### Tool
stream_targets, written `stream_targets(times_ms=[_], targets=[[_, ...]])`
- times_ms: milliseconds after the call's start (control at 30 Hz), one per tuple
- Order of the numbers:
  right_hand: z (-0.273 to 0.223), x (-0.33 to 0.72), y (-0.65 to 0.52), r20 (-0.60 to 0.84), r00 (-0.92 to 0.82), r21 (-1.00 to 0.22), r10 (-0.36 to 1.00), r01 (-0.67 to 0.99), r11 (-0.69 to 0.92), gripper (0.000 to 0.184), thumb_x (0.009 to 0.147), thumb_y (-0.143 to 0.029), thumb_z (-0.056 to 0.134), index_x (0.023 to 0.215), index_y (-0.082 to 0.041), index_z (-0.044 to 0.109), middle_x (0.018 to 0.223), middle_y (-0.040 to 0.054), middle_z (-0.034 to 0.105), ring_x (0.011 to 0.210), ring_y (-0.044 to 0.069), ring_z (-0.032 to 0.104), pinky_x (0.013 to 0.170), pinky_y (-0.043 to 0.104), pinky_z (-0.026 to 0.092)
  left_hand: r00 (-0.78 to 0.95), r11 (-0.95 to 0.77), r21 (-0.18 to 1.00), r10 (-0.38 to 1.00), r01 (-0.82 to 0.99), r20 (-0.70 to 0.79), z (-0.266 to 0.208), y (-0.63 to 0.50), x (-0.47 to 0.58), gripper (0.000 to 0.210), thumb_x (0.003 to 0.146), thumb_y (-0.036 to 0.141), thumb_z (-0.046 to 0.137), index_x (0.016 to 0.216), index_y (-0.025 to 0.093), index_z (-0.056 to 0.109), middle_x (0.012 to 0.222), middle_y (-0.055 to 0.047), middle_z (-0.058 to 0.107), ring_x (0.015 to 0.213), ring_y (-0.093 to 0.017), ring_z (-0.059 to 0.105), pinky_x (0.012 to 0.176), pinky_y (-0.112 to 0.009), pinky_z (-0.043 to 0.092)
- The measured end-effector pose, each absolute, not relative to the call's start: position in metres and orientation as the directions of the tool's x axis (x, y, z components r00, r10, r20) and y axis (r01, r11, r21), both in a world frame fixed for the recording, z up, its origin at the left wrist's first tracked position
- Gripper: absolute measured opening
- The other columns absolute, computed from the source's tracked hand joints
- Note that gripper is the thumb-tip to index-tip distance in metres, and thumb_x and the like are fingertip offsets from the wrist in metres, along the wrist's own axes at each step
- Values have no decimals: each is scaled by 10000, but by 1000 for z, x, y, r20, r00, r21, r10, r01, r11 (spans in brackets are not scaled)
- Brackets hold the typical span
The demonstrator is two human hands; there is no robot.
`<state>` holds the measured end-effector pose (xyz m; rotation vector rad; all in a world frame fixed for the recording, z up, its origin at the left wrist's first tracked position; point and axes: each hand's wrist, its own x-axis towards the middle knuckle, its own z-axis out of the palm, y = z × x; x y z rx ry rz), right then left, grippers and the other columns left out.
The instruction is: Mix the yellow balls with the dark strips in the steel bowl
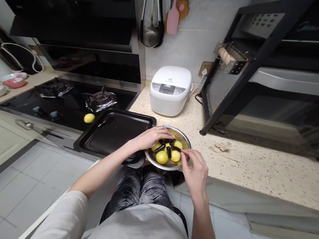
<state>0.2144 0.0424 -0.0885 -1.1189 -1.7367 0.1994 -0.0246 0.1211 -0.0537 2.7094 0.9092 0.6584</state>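
Note:
A metal bowl [186, 141] stands at the counter's front edge in front of me. Inside it lie several yellow, lemon-like fruits [162, 157] with glossy, dark, finger-length pieces [168, 151] on top. My left hand [154, 136] reaches over the bowl's left rim, its fingers bent down among the dark pieces; the fingertips are partly hidden. From the right, my right hand [195, 170] pinches the end of one dark piece [176, 149] between thumb and forefinger, above the fruits.
A black baking tray [120, 131] lies left of the bowl, overlapping the stove. One yellow fruit [89, 118] sits on the stove [69, 110]. Behind the bowl stands a white rice cooker [170, 90]. A black rack [224, 85] with an oven rises at right.

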Motion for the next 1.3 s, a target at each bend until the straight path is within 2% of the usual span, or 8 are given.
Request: stream_targets(times_ms=[133,267,467,567,800,1000,1133,1300], targets=[[-90,217,45,676,-55,-572,735,589,571,135,1018,-247,594,996,-213,723,976,74,754,913,239,703,866,394,551,574,-709,353,703,610,420,-49,113,-47,519,985,51,419,1432,235,608,1397,-106,661,1303,-238,610,1130,-442,506],[-93,215,47,694,-62,-560,718,581,591,136,1016,-259,606,994,-205,729,974,74,755,905,232,706,868,385,551,290,-470,338,837,816,464,-50,104,-104,431,993,82,452,1353,209,653,1339,-106,676,1260,-250,621,1117,-439,515],[-94,207,44,685,-73,-569,725,567,595,128,1011,-244,607,986,-209,727,987,76,758,911,234,712,862,384,553,-172,149,112,955,983,243,-56,89,-193,394,954,98,521,1318,164,657,1361,-141,655,1254,-306,626,1083,-438,526],[-93,205,43,677,-70,-579,733,564,589,133,1012,-236,597,986,-213,725,989,79,758,922,238,712,856,387,557,-268,260,63,943,963,197,-61,82,-214,347,925,112,550,1243,142,684,1243,-167,684,1151,-331,668,966,-429,574],[-89,207,40,660,-52,-601,749,561,569,136,1017,-250,592,991,-218,722,987,82,760,919,244,709,861,406,560,-243,225,100,943,969,226,-67,77,-221,398,859,22,472,1186,126,675,1162,-166,689,1054,-298,687,924,-405,572],[-90,207,40,661,-56,-598,749,564,570,133,1012,-229,593,998,-211,725,988,81,760,927,241,709,870,402,558,-52,-168,445,896,880,441,-51,67,-164,279,855,111,585,1110,166,682,1036,-81,702,941,-220,691,881,-351,589],[-89,207,40,654,-54,-602,755,566,563,142,1011,-230,585,994,-213,725,992,82,762,931,243,712,873,406,560,52,-394,556,846,731,531,-38,41,-92,305,909,147,609,1198,203,687,1044,-55,701,924,-179,676,834,-304,585],[-86,208,37,627,-46,-626,778,566,537,168,1014,-259,565,979,-227,726,988,87,767,933,251,714,887,424,563,140,-490,668,851,560,507,-43,20,-22,338,926,148,644,1255,221,670,1106,-63,680,900,-162,661,830,-293,586]])
